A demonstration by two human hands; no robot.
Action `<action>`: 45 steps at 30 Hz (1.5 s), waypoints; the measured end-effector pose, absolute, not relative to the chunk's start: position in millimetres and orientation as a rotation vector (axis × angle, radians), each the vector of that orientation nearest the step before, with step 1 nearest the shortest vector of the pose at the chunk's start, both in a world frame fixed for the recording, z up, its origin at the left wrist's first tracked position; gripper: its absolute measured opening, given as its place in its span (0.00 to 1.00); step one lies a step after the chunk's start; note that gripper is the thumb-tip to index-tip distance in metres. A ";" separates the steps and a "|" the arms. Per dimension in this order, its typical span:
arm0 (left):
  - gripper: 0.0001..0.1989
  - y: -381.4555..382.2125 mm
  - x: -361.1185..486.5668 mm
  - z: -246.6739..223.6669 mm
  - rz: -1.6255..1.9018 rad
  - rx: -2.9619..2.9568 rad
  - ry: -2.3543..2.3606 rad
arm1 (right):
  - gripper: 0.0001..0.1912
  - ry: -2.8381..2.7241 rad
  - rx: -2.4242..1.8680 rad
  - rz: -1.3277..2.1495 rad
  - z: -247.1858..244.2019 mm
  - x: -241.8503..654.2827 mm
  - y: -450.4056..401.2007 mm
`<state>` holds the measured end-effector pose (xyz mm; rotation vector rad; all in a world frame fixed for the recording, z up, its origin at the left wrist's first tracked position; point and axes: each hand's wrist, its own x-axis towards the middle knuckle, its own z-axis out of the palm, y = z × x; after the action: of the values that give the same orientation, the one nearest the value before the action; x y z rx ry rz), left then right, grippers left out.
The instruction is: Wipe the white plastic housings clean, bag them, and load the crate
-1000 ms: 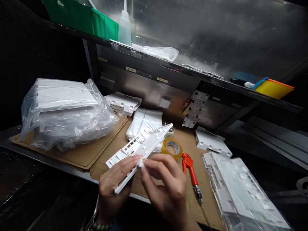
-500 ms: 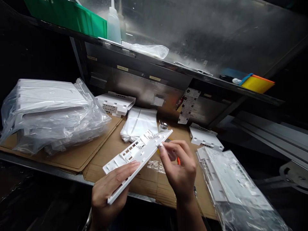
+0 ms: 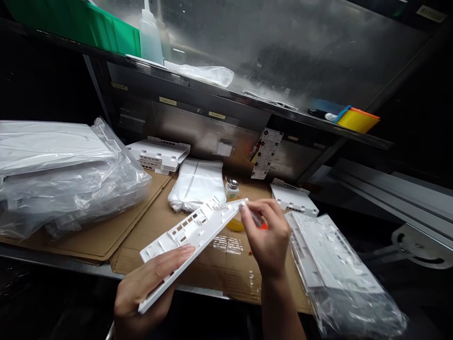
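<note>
White panel: Held aslant over the cardboard at the center of the workbench, its slotted inner face up, one end toward 7 o'clock, the other toward 1.
Left hand: Clamped on the panel's near end, fingers over the top.
Right hand: Thumb and forefinger pinched on a small white wad, mostly hidden, at the panel's far end.
Behind the panel: A stack of clear bags at 12 o'clock; a small bottle with a metal top at 1, near partly hidden yellow tape.
Flanks: Bagged white parts at 10 o'clock, more in a clear wrapper at 3; unwrapped white housings at 11 and 2.
Shelf: Green bin and squeeze bottle at 11 o'clock, yellow container at 2.
</note>
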<state>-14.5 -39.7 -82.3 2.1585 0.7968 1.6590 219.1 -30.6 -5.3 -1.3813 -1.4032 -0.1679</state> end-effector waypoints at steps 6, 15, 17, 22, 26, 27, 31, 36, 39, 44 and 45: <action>0.11 -42.0 -26.3 -69.7 1.572 1.860 1.031 | 0.09 -1.125 -1.499 -0.422 -12.8 273.6 -20.2; 0.09 -29.4 -38.9 -47.8 1.491 1.616 1.066 | 0.15 -0.900 -1.300 -0.042 -11.4 240.9 -55.5; 0.09 -29.2 -39.5 -47.8 1.488 1.641 1.062 | 0.14 -0.928 -1.286 -0.005 -11.9 233.8 -59.5; 0.09 -31.3 -38.1 -47.6 1.472 1.705 1.033 | 0.11 -1.127 -1.284 0.117 -10.7 211.8 -68.0; 0.11 -29.8 -41.4 -45.4 1.450 1.836 0.943 | 0.10 -1.383 -1.185 0.294 -6.9 193.7 -73.0; 0.13 -28.1 -43.3 -45.1 1.418 1.896 0.894 | 0.10 -1.472 -1.165 0.369 -6.4 190.5 -73.7; 0.13 -16.8 -47.3 -50.2 1.294 2.072 0.726 | 0.09 -1.608 -1.150 0.603 -13.0 181.5 -73.4; 0.38 -4.5 -33.3 -61.3 1.496 1.228 0.893 | 0.09 -1.382 -1.127 0.409 -34.5 170.1 -71.8; 0.41 -1.4 -24.6 -51.9 1.269 0.861 0.805 | 0.10 -1.438 -1.106 0.358 -43.9 169.8 -72.0; 0.26 1.4 -14.3 -22.8 0.994 0.065 0.845 | 0.14 -1.633 -1.135 0.345 -47.4 171.1 -73.1; 0.28 1.7 -11.4 -18.8 1.017 0.004 0.838 | 0.14 -1.640 -1.140 0.296 -46.9 167.2 -74.2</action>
<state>-11.4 1.7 -18.8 0.0044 0.8383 1.0167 167.2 -74.2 -46.9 -1.1404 -1.6400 0.2956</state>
